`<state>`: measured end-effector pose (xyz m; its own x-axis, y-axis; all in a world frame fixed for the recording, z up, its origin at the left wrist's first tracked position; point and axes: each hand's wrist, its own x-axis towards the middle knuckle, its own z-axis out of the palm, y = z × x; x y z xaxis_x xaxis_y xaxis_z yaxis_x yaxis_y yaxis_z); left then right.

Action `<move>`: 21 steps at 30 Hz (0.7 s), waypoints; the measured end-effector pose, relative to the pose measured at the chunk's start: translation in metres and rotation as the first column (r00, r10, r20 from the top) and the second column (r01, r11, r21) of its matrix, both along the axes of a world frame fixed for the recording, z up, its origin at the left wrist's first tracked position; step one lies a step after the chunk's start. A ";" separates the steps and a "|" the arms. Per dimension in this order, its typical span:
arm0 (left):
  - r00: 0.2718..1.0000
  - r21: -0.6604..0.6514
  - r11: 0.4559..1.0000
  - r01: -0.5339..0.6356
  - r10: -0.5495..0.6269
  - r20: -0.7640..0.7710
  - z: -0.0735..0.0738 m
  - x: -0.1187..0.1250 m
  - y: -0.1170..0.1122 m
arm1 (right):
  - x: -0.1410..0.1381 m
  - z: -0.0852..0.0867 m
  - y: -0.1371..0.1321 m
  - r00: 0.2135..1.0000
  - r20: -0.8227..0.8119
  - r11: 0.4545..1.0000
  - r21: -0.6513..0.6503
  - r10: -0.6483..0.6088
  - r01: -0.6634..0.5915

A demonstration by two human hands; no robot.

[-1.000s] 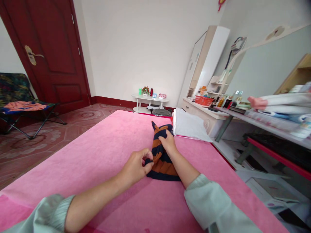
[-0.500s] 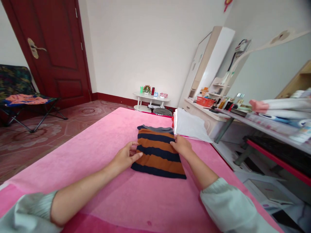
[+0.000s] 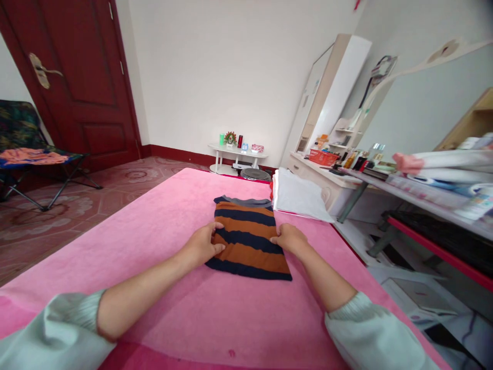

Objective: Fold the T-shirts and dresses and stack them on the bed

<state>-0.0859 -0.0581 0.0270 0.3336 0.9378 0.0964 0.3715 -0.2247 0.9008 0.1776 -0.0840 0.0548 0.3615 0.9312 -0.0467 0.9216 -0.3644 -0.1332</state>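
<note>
A folded striped shirt [image 3: 246, 236], brown and navy with a grey neckline at its far end, lies flat on the pink bed cover [image 3: 154, 226]. At its left edge is my left hand [image 3: 204, 243], thumb and fingers apart and touching the cloth. My right hand [image 3: 290, 239] is closed at the opposite edge, with the thumb over the fabric and the other fingers curled at the side, partly hidden. Just beyond the shirt, to the right, sits a stack of folded light cloths [image 3: 302, 195].
A dressing table [image 3: 300, 165] with an orange-red basket [image 3: 322, 158] and bottles stands at the right. Nearer is a grey-topped table [image 3: 385, 187] with rolled cloths. A low white stand [image 3: 227, 149] is against the wall; a folding chair [image 3: 57, 159] stands left.
My right hand has slid slightly down the shirt's right edge, toward me. The left hand has moved little along its edge. The view has shifted slightly; the shirt stays flat.
</note>
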 end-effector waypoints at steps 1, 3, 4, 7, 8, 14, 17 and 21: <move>0.998 0.096 0.995 -0.005 0.010 -0.054 0.002 0.002 -0.002 | -0.002 0.000 0.000 1.000 -0.017 1.000 0.015 0.004 -0.003; 0.995 0.247 0.969 0.023 0.002 -0.097 0.006 0.005 -0.006 | -0.006 0.002 0.000 0.999 -0.035 0.999 0.053 0.008 -0.007; 0.995 0.299 0.953 0.046 -0.016 -0.102 0.007 0.005 -0.006 | -0.008 0.003 -0.001 0.999 -0.038 0.998 0.070 0.010 -0.007; 0.984 0.350 0.926 0.140 -0.092 -0.149 0.004 0.000 -0.007 | -0.011 0.000 -0.009 0.998 -0.061 0.993 0.117 0.033 -0.025; 0.978 0.327 0.929 0.172 -0.120 -0.172 0.001 -0.003 -0.007 | -0.011 -0.003 -0.013 0.994 -0.084 0.989 0.138 0.066 -0.054; 0.983 0.016 0.984 0.177 -0.177 -0.039 0.024 -0.023 -0.019 | -0.013 0.011 -0.045 0.783 -0.498 0.897 0.409 0.372 -0.166; 0.972 -0.111 0.968 0.224 -0.214 0.098 0.072 -0.031 -0.040 | -0.012 0.060 -0.073 0.567 -0.708 0.877 0.477 0.422 -0.057; 0.943 -0.166 0.941 0.294 -0.258 0.210 0.129 -0.038 -0.067 | -0.002 0.123 -0.117 0.406 -0.836 0.901 0.428 0.368 0.064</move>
